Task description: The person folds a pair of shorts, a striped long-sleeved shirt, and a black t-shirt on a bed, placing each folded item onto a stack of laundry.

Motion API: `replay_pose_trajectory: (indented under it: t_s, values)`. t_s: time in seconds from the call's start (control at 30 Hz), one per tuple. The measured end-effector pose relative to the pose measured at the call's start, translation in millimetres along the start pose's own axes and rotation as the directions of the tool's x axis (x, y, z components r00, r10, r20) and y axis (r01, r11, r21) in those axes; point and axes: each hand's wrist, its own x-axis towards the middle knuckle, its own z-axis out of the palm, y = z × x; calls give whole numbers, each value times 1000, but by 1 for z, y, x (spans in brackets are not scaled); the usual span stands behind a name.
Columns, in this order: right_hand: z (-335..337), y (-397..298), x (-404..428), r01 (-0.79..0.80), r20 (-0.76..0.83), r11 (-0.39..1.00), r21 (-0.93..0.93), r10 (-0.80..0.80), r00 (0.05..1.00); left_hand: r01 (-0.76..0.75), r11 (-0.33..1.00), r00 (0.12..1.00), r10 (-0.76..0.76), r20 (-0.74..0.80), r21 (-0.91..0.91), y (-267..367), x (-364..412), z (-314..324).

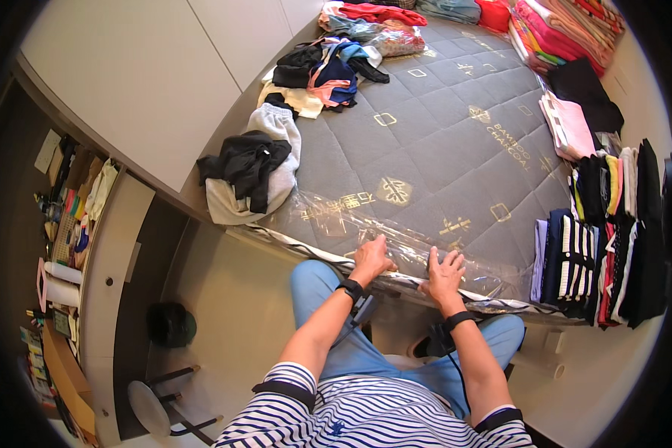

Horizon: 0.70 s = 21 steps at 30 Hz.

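Both hands are at the front edge of a dark grey quilted mattress with gold printed motifs and writing. Clear plastic film lies crinkled over that edge. My left hand touches the film, index finger and thumb apart, its other fingers partly hidden. To its right, my right hand lies palm down on the film with fingers spread. Neither hand shows anything held. Dark bands circle both wrists, with small grey devices hanging near them.
Loose clothes lie along the mattress's left side. Folded garments stand in rows at the right, below a pink folded cloth and stacked bedding. At left are a cluttered shelf, a stool and a dark bin.
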Motion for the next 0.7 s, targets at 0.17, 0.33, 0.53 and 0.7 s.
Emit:
replay_pose_trajectory:
  t_s: [0.17, 0.33, 0.53, 0.7]
  values:
    - [3, -2, 3, 26, 21, 999, -26, -25, 999, -83, 985, 988, 101, 117, -151, -24, 3, -7]
    - [8, 0, 7, 44, -5, 998, -43, -44, 999, -216, 954, 942, 149, -299, -206, -73, 16, -73]
    - [12, 3, 7, 50, -41, 998, -42, -51, 998, 323, 850, 717, 67, -694, 416, -113, 28, -202]
    - [13, 2, 7, 52, -47, 998, -20, -53, 998, 303, 931, 864, -179, -470, 203, -167, 26, -200]
